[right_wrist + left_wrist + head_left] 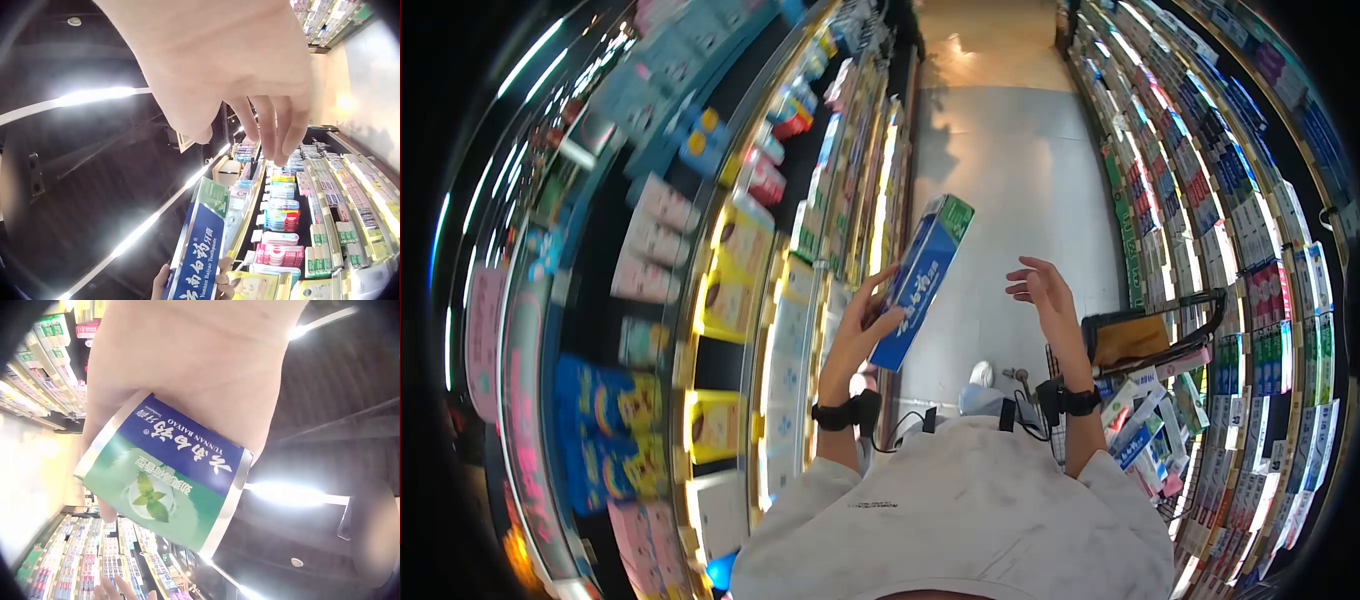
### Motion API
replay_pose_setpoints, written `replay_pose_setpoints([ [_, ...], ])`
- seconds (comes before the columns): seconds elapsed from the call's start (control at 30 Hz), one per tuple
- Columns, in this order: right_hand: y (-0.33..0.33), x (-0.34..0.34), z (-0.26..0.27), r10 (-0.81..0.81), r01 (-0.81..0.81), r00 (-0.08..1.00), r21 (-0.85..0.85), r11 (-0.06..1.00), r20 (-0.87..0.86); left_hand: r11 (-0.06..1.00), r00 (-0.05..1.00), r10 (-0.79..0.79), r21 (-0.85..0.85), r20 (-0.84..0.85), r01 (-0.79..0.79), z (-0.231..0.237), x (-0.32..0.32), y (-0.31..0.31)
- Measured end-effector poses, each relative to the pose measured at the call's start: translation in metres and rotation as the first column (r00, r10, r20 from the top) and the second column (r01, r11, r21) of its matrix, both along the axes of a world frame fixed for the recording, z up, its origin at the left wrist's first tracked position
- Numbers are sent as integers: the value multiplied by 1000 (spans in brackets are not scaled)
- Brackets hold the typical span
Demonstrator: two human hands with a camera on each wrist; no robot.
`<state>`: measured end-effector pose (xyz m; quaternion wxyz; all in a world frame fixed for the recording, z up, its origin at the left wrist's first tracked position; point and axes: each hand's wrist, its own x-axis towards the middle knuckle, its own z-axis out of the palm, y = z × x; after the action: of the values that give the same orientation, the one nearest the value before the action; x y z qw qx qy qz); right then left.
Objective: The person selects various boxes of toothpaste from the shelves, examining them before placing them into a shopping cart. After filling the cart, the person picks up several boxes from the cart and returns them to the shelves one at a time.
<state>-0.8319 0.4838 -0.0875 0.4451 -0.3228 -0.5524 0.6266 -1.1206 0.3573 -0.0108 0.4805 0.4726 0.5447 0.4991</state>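
Note:
My left hand [862, 328] grips a long blue-and-green toothpaste box [922, 285] in front of my body, its green end tipped away and to the right. In the left wrist view the end flap of the toothpaste box [178, 478] shows a mint leaf and white lettering. Fingers and thumb hold the sides of the toothpaste box [201, 244] in the right wrist view. To the right and apart from it, my right hand [1045, 298] is raised with nothing in it, fingers loosely bent.
A wire shopping cart [1195, 497] beside my right arm carries several toothpaste boxes [1145, 430] and a brown item [1135, 342]. Shelves of packed goods [1250, 215] line the right side, more shelves [735, 270] the left. Grey floor [1025, 150] runs ahead between them.

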Motion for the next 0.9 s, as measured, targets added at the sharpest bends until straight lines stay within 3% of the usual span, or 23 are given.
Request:
replay_pose_setpoints([
  [0.1, 57, -4, 15, 13, -12, 998, 11, 1000, -63, 992, 991, -130, 2, 37, 130, 4, -13, 66],
  [0.23, 124, -12, 38, 6, -5, 998, 10, 1000, -69, 974, 844, -207, 24, 495, 225, 1, -3, 155],
  [0.27, 142, -15, 40, 10, -9, 998, 8, 1000, -64, 968, 814, -213, 5, 541, 250, -1, -3, 178],
  [0.37, 195, -25, 43, -32, 34, 999, 110, 993, -16, 883, 736, -352, -55, 578, 466, 3, -5, 250],
  [0.4, 216, -26, 42, -29, 38, 997, 137, 990, -67, 855, 758, -387, -105, 525, 508, 4, -7, 275],
  [0.5, 288, -12, 31, -28, 34, 998, 114, 993, -50, 797, 699, -425, -129, 575, 591, 13, -6, 352],
  [0.57, 332, -17, 30, -176, 182, 981, 72, 981, -74, 787, 887, -244, -454, 393, 417, -4, -21, 406],
  [0.63, 381, -22, 25, -351, 355, 934, 64, 933, -65, 823, 764, -404, -164, 504, 544, -35, -36, 480],
  [0.67, 398, -25, 32, -464, 461, 885, 65, 885, 35, 814, 667, -463, -17, 583, 580, -40, -37, 512],
  [0.7, 419, -26, 37, -497, 497, 868, -28, 867, 17, 845, 665, -453, 47, 594, 533, -41, -36, 540],
  [0.77, 453, -26, 38, -564, 548, 825, -222, 806, -12, 874, 846, -458, -38, 275, 485, -17, -25, 586],
  [0.8, 468, -26, 36, -616, 607, 787, -195, 771, 13, 903, 847, -371, -67, 381, 425, -34, -26, 617],
  [0.9, 506, -7, 29, -642, 624, 766, -225, 748, -10, 975, 943, -148, -115, 299, 190, -18, 3, 678],
])
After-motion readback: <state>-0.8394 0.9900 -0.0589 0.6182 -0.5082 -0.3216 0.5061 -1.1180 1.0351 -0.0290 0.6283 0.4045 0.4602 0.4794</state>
